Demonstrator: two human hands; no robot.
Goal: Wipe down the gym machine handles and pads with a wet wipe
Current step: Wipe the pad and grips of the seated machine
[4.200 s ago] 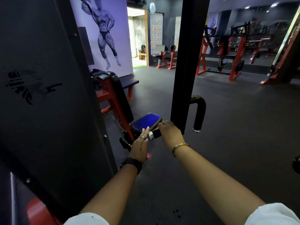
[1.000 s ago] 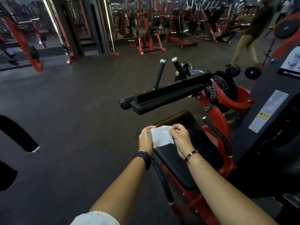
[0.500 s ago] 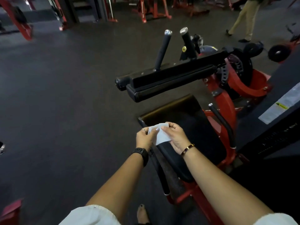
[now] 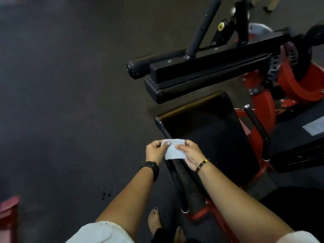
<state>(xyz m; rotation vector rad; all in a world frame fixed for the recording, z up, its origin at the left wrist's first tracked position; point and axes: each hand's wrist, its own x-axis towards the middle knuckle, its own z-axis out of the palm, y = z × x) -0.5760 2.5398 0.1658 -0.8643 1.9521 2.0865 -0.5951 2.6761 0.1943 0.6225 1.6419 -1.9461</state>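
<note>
A white wet wipe [image 4: 174,150] is stretched between both hands above the near left corner of the black seat pad [image 4: 210,137]. My left hand [image 4: 155,151] pinches its left edge and my right hand [image 4: 190,154] pinches its right edge. Beyond the seat lies a long black arm pad [image 4: 201,83] with a round roller end [image 4: 138,69]. Two black upright handles [image 4: 201,30] rise behind it, their tops cut off by the frame. A black side handle [image 4: 259,130] stands at the seat's right, another [image 4: 177,183] runs along its left.
The machine's red frame [image 4: 263,106] and cam wheel [image 4: 298,55] sit at right, next to a black weight-stack cover [image 4: 301,137]. Dark rubber floor [image 4: 70,102] spreads to the left. A red piece of equipment [image 4: 8,213] shows at the lower left edge. My bare foot [image 4: 154,221] is below.
The view has tilted further down toward the seat. Both hands keep hold of the wipe and have spread it flatter between them.
</note>
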